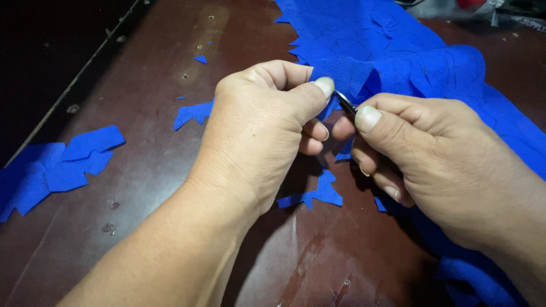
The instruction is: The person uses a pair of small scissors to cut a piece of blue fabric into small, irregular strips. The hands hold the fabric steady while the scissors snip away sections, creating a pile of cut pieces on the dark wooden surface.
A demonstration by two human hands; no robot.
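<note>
A dark brown table carries a big sheet of blue cloth along its right side. Blue offcuts lie by the left edge, with smaller scraps and a jagged piece near the middle.

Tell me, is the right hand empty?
No, the right hand pinches a small metal tool whose tip meets the blue cloth held by the left hand.
</note>
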